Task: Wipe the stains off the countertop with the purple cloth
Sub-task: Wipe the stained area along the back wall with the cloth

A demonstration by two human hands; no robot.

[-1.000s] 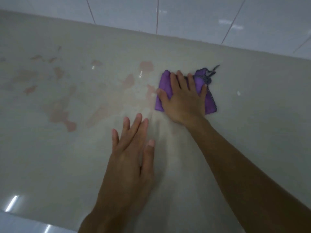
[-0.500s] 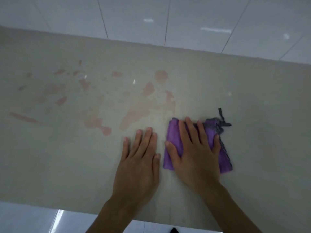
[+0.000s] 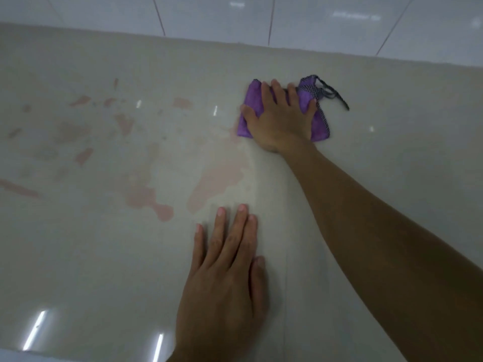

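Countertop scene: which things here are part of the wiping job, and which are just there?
Part of the job:
purple cloth, flat under the right hand
pinkish stains on the countertop

Just there:
left hand, resting flat on the counter, holding nothing
tiled wall behind

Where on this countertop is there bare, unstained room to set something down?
Right of the right hand and purple cloth, the countertop is bare to the frame edge. Also bare: the near strip left of the left hand. Pink stains crowd the middle and left.
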